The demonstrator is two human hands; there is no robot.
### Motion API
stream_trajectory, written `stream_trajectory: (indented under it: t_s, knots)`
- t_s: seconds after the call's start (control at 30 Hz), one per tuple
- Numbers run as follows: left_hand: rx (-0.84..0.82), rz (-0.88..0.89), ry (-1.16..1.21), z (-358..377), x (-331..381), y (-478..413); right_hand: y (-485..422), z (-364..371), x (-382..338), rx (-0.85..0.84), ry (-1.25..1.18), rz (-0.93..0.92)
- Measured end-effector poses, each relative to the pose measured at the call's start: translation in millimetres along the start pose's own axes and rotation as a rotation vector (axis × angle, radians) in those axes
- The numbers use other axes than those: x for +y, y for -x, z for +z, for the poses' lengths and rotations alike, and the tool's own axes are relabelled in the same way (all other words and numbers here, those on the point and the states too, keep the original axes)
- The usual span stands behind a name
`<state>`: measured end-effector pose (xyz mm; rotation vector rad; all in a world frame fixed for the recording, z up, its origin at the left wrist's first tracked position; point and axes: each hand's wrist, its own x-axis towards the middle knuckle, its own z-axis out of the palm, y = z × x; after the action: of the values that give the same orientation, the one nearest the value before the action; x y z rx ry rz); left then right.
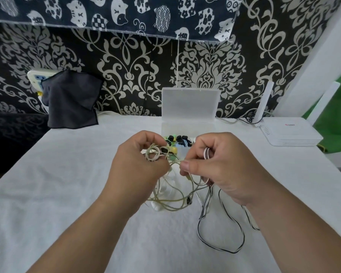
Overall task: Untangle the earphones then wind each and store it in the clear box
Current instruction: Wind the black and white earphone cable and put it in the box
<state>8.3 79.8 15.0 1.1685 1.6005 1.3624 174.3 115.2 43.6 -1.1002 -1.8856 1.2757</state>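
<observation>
We hold the tangled earphones (171, 198) over the table (67, 184): left hand (138, 166) curled round a greenish coil (153, 154), right hand (217, 166) pinching their cord. The open clear box (187, 123) stands just behind our hands, partly hidden; a router (291, 133) lies far right

Single head cam, wide lens, sitting above & behind the hands and looking fwd & down across the counter (67, 174) toward the wall (126, 75). It's framing the left hand (138, 166) & right hand (220, 164) close up, mid-frame, w/ forearms coming in from the bottom edge. The box (185, 128) is showing just beyond them, and the wall is filling the top half, its lines bowing near the edges.
</observation>
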Motion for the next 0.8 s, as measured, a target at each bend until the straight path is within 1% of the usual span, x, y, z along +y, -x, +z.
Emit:
stream_trajectory:
  t_s: [0.07, 0.17, 0.27, 0.37, 0.43, 0.5, 0.6, 0.67, 0.73, 0.8]
  knots:
    - [0.015, 0.005, -0.036, 2.2, 1.5, 1.9, 0.1, -1.5, -0.7, -0.018, -0.014, -0.029]
    - [0.049, 0.012, -0.100, 3.3, 5.4, 4.1, -0.8, -3.8, 2.0, -0.031, -0.117, -0.018]
    - [0.076, 0.002, -0.136, -2.4, 3.1, -1.0, -4.5, -6.5, 6.1, 0.077, -0.180, 0.017]
    - [0.009, -0.078, -0.137, -5.7, 0.9, -4.3, -7.3, -9.8, 8.4, 0.195, -0.171, 0.062]
    - [-0.071, -0.147, -0.057, -5.5, 2.8, -4.0, -8.1, -10.6, 9.1, 0.227, -0.077, 0.105]
    - [-0.149, -0.249, 0.128, -4.2, 5.7, -3.0, -8.4, -11.3, 12.0, 0.238, 0.037, 0.163]
    - [-0.200, -0.366, 0.318, -4.5, 8.9, -2.5, -8.5, -11.1, 18.8, 0.238, 0.109, 0.230]
    - [-0.214, -0.397, 0.370, -5.1, 9.8, -2.1, -8.4, -9.3, 19.9, 0.219, 0.130, 0.252]
    - [-0.229, -0.410, 0.365, -5.3, 11.0, -1.1, -8.5, -8.1, 20.4, 0.196, 0.140, 0.252]
    - [-0.209, -0.430, 0.363, -5.1, 10.0, -1.7, -8.7, -7.8, 20.2, 0.177, 0.122, 0.227]
